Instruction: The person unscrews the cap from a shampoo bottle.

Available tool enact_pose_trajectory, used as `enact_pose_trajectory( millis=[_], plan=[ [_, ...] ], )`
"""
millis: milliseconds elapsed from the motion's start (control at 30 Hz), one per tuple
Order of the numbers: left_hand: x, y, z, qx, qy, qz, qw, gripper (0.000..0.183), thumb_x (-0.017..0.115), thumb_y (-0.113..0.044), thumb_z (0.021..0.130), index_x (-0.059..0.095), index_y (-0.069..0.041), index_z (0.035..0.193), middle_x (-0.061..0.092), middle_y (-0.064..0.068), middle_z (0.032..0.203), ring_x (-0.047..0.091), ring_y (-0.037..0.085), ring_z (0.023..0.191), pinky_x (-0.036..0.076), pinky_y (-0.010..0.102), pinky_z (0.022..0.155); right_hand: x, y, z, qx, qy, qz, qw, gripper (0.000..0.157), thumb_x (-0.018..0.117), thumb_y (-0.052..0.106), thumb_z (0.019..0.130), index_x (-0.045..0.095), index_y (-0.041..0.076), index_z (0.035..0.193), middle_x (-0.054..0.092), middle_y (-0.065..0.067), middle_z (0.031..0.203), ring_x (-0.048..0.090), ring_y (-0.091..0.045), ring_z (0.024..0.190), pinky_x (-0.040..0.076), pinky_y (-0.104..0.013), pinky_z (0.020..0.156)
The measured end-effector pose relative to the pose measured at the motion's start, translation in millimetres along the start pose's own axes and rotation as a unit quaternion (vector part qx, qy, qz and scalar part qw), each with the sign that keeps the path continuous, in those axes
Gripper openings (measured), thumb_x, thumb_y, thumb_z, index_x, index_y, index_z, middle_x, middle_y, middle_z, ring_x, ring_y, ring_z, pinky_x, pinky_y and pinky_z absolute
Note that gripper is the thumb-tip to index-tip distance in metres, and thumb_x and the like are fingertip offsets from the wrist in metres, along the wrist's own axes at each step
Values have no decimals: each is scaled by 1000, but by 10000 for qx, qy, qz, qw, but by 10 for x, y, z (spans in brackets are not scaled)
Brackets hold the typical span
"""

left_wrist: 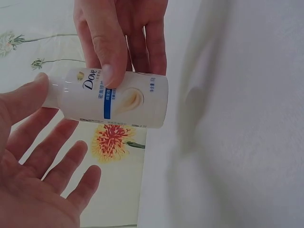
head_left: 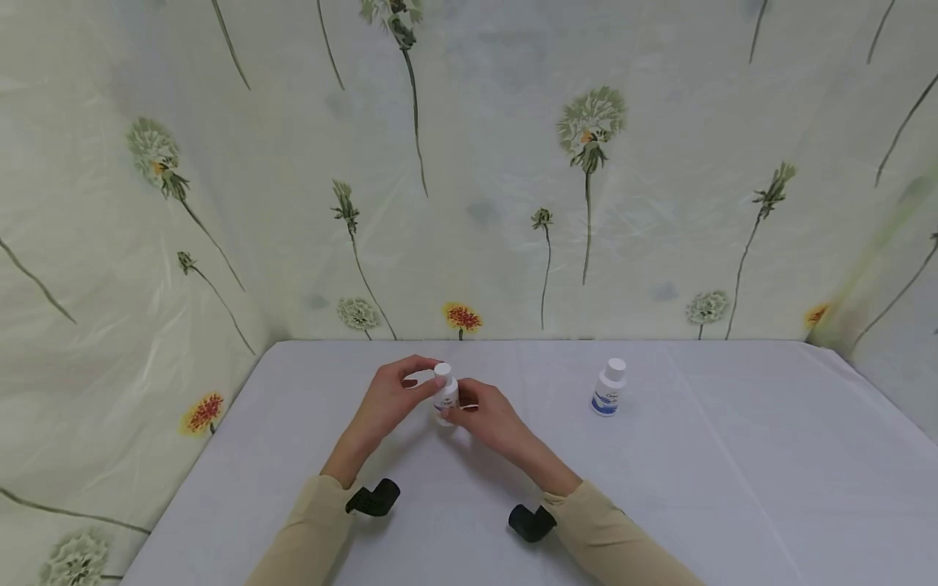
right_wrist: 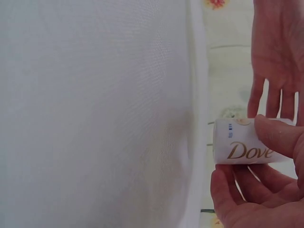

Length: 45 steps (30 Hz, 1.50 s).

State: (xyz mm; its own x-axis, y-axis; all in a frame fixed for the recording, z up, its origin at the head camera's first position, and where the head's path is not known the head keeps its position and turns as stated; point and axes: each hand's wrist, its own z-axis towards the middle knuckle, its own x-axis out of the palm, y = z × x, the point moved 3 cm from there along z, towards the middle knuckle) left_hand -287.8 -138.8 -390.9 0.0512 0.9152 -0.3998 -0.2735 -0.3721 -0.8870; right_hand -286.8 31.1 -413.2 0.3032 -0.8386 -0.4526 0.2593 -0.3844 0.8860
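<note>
1. The left hand [head_left: 392,399] has its grip closed on the white cap [head_left: 443,369], pinching it between thumb and finger; the other fingers spread clear of the bottle, probably because so small a cap leaves them little room.
2. The white bottle [head_left: 448,398], marked "Dove", is roughly upright between both hands, toward the far edge of the worktop [head_left: 733,480]; whether its base touches the worktop cannot be told.
3. The right hand [head_left: 497,419] grips the bottle's body, thumb on the near side and fingers behind, a hold that seems to steady it while leaving the cap to the left hand.
4. A second bottle [head_left: 607,392], white and blue with its cap on, stands upright well apart to the right, untouched, which likely gives both hands space.
</note>
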Motion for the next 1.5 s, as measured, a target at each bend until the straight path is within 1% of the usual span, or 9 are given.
enact_pose_trajectory(
  millis=[167, 300, 467, 667, 867, 1133, 1300, 1500],
  plan=[
    [31, -46, -7, 38, -27, -31, 10000, 29, 75, -24, 89, 71, -14, 115, 69, -1, 116, 56, 27, 119, 44, 46, 99, -37, 8, -43, -34, 31, 28, 10000, 34, 69, 18, 93, 62, 5, 124, 66, -8, 117, 63, -26, 107, 52, -43, 90],
    [61, -76, -15, 72, -27, -79, 9999, 29, 75, -23, 88, 71, -12, 116, 69, 1, 116, 58, 23, 116, 44, 47, 99, -66, 9, -78, -42, 48, 18, 10000, 35, 69, 18, 93, 62, 6, 124, 66, -7, 117, 63, -25, 107, 51, -43, 91],
    [97, -107, -15, 129, 41, -69, 9999, 27, 75, -25, 89, 72, -15, 114, 69, -3, 113, 59, 17, 112, 45, 46, 97, -103, -2, -125, -66, -35, -22, 10000, 34, 70, 18, 92, 62, 7, 123, 67, -5, 116, 63, -23, 106, 51, -43, 92],
    [153, -131, -34, 140, 103, 39, 9998, 26, 75, -27, 89, 72, -16, 112, 69, -5, 112, 58, 19, 114, 46, 44, 96, -144, -22, -196, 16, -58, -19, 10000, 33, 70, 19, 92, 63, 7, 122, 67, -5, 114, 63, -23, 104, 51, -43, 91],
    [198, -194, -45, 194, 137, 92, 9997, 26, 75, -27, 89, 72, -17, 112, 69, -6, 111, 58, 13, 111, 46, 42, 95, -182, -5, -247, 50, -101, -9, 9999, 34, 70, 19, 92, 63, 7, 123, 67, -4, 113, 62, -21, 104, 50, -43, 92],
    [267, -237, -57, 230, 224, -41, 9995, 26, 73, -29, 90, 72, -16, 112, 69, -5, 112, 58, 19, 112, 47, 44, 94, -241, 8, -306, 80, -149, -69, 9998, 33, 71, 21, 92, 64, 9, 121, 67, -2, 112, 61, -20, 102, 50, -43, 94],
    [312, -257, -65, 285, 267, -40, 9992, 25, 73, -30, 91, 72, -17, 112, 70, -6, 110, 58, 15, 109, 47, 44, 93, -276, 14, -359, 151, -170, -45, 9997, 33, 71, 21, 92, 64, 9, 122, 67, -2, 113, 61, -20, 104, 49, -43, 94],
    [363, -283, -85, 290, 314, 29, 9991, 25, 73, -30, 90, 72, -18, 112, 70, -8, 109, 59, 13, 108, 47, 42, 93, -324, -6, -422, 208, -146, -59, 9997, 34, 71, 22, 92, 63, 9, 123, 67, -1, 113, 60, -20, 104, 50, -43, 94]
  ],
)
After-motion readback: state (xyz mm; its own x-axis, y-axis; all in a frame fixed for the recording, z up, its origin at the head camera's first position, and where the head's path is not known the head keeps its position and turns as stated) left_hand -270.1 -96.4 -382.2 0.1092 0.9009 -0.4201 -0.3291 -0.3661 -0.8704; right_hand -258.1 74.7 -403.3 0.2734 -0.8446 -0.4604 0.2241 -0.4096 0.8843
